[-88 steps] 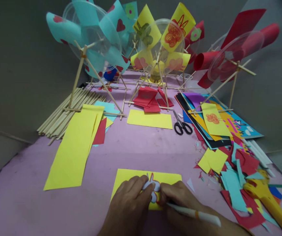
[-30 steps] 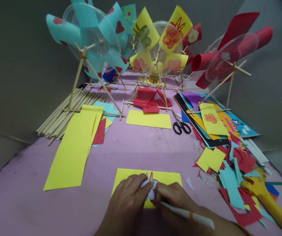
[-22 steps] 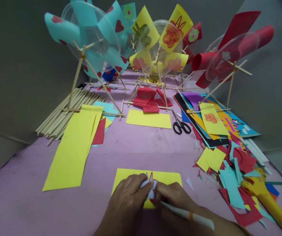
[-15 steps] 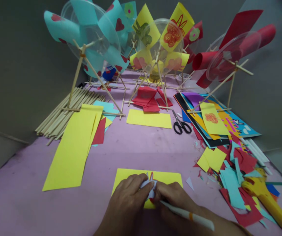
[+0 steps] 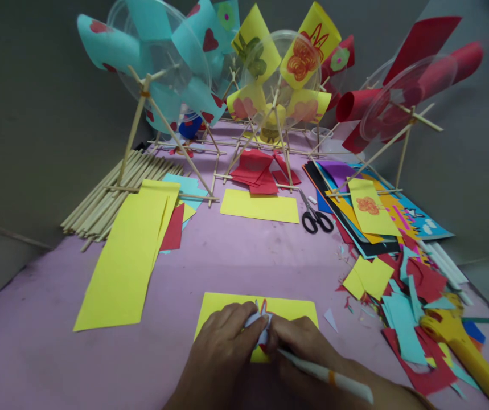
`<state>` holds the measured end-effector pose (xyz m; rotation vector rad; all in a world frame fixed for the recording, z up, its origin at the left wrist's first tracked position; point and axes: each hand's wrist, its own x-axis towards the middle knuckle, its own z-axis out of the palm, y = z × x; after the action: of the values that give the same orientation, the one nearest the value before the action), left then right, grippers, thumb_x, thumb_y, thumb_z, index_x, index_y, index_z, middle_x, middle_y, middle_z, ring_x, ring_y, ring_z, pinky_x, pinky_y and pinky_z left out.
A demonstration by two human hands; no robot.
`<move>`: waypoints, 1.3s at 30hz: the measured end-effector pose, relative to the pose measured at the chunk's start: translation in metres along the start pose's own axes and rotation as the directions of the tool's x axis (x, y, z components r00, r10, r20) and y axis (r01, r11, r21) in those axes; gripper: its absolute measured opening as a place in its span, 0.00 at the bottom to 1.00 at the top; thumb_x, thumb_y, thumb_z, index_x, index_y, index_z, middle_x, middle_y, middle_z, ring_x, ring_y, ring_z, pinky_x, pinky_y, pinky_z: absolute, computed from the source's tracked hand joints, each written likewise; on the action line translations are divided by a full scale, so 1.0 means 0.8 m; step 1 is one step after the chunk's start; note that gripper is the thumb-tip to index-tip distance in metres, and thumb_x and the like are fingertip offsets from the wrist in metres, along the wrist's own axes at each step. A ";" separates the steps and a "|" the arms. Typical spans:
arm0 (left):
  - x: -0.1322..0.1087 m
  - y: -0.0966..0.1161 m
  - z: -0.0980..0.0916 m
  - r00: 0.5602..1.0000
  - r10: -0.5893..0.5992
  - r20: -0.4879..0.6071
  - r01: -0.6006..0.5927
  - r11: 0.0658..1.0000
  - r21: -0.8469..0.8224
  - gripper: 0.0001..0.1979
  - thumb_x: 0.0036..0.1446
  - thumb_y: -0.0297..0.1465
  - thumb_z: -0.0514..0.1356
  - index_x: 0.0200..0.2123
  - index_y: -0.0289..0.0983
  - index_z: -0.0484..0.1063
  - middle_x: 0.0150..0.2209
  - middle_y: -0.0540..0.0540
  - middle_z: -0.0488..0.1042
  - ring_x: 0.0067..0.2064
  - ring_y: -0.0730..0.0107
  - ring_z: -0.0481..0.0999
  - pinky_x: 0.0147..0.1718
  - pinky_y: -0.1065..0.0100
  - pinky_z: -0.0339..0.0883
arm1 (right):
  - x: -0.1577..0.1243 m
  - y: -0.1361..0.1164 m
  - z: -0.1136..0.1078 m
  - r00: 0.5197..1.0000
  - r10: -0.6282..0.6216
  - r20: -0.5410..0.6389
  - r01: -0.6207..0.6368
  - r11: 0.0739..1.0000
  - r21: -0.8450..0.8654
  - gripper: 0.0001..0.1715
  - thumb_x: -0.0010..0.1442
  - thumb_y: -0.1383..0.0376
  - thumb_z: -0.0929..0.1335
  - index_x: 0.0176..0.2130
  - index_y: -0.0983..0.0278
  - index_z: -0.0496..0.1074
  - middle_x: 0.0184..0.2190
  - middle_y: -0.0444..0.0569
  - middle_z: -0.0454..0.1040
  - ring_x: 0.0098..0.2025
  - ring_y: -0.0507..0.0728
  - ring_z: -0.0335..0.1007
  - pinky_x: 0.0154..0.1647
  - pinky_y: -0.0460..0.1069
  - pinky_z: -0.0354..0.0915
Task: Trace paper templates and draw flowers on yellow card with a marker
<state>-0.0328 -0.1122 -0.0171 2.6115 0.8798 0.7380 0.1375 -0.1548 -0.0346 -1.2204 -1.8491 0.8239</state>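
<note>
A yellow sheet (image 5: pixel 295 308) lies near the front edge of the table, partly under both hands. My left hand (image 5: pixel 227 336) presses on it, its thumb and fingertips closed on a small pale paper cutout (image 5: pixel 263 337). Close beside it, my right hand (image 5: pixel 299 347) is wrapped round a white marker (image 5: pixel 333 377) with an orange band, its rear end pointing to the lower right. The marker's tip is hidden by the fingers. Red lines show around the cutout's upper part, and a dark red patch below it.
Yellow strips (image 5: pixel 120 262) lie at the left by a bundle of sticks (image 5: pixel 116 199). Black-handled scissors (image 5: pixel 315 219) rest beyond the hands. Paper scraps (image 5: pixel 404 324) and a yellow glue gun (image 5: pixel 461 341) are at the right. Pinwheels on stick stands (image 5: pixel 145 94) rise at the back.
</note>
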 end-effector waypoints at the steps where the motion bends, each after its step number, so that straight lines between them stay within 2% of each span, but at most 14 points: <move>1: 0.000 0.000 0.000 1.000 -0.004 -0.006 0.004 1.000 -0.002 0.13 0.64 0.26 0.49 0.45 0.40 0.70 0.42 0.46 0.75 0.41 0.64 0.75 0.36 0.64 0.69 | 0.000 -0.001 0.000 1.000 0.022 -0.012 -0.023 1.000 -0.008 0.08 0.49 0.72 0.59 0.24 0.59 0.55 0.17 0.35 0.55 0.16 0.47 0.52 0.18 0.41 0.50; 4: 0.002 0.001 0.000 1.000 -0.003 -0.028 0.003 1.000 -0.004 0.13 0.65 0.27 0.48 0.44 0.40 0.71 0.41 0.46 0.75 0.41 0.64 0.75 0.35 0.64 0.69 | -0.001 0.000 -0.001 1.000 -0.004 -0.018 0.004 0.999 -0.038 0.08 0.52 0.71 0.59 0.24 0.59 0.56 0.17 0.35 0.58 0.15 0.47 0.53 0.18 0.41 0.51; 7: 0.003 0.002 -0.003 0.999 -0.016 -0.030 0.015 0.999 -0.030 0.12 0.66 0.28 0.48 0.42 0.41 0.71 0.41 0.47 0.75 0.40 0.65 0.75 0.34 0.65 0.68 | -0.004 0.008 -0.001 0.996 -0.069 0.050 0.070 0.997 -0.029 0.09 0.55 0.71 0.59 0.25 0.59 0.58 0.18 0.36 0.64 0.16 0.47 0.59 0.18 0.41 0.54; 11: 0.003 0.003 -0.004 0.999 -0.044 0.009 0.045 0.997 -0.066 0.10 0.64 0.28 0.52 0.43 0.43 0.71 0.42 0.49 0.75 0.41 0.65 0.74 0.36 0.65 0.68 | -0.007 0.013 -0.004 0.972 0.076 0.221 -0.060 0.995 -0.079 0.09 0.56 0.71 0.62 0.27 0.59 0.65 0.24 0.39 0.73 0.24 0.50 0.70 0.24 0.42 0.61; 16: 0.000 0.003 -0.002 0.998 -0.061 0.027 0.062 0.995 -0.073 0.13 0.58 0.26 0.59 0.46 0.43 0.70 0.44 0.49 0.74 0.43 0.63 0.74 0.38 0.64 0.68 | -0.003 0.009 -0.009 0.945 0.108 0.308 -0.079 0.991 -0.106 0.11 0.59 0.71 0.63 0.27 0.59 0.68 0.24 0.37 0.76 0.24 0.50 0.71 0.24 0.41 0.63; 29: -0.002 0.002 -0.002 0.998 -0.056 0.022 0.057 0.997 -0.061 0.13 0.59 0.26 0.58 0.47 0.43 0.70 0.45 0.49 0.74 0.44 0.63 0.74 0.39 0.64 0.68 | -0.005 0.014 -0.002 0.942 0.150 0.301 -0.092 0.976 -0.198 0.09 0.61 0.69 0.63 0.31 0.59 0.70 0.23 0.38 0.75 0.22 0.50 0.70 0.22 0.42 0.61; 34: 0.000 0.003 -0.002 0.998 -0.053 0.017 0.054 0.995 -0.081 0.12 0.59 0.26 0.59 0.46 0.43 0.70 0.44 0.49 0.74 0.43 0.64 0.74 0.37 0.64 0.68 | 0.000 0.010 -0.007 0.913 0.180 0.366 -0.094 0.966 -0.242 0.10 0.60 0.69 0.64 0.28 0.60 0.69 0.23 0.38 0.75 0.22 0.50 0.69 0.22 0.41 0.61; 39: 0.001 0.004 -0.001 0.998 -0.058 0.025 0.060 0.995 -0.082 0.11 0.59 0.26 0.59 0.45 0.43 0.70 0.44 0.49 0.75 0.43 0.63 0.74 0.37 0.63 0.68 | 0.002 0.005 -0.009 0.898 0.208 0.388 -0.110 0.959 -0.260 0.08 0.60 0.70 0.64 0.29 0.61 0.68 0.25 0.38 0.76 0.24 0.49 0.71 0.26 0.40 0.63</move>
<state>-0.0316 -0.1139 -0.0146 2.5052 0.8963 0.7131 0.1446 -0.1512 -0.0338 -1.4449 -2.2581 1.0422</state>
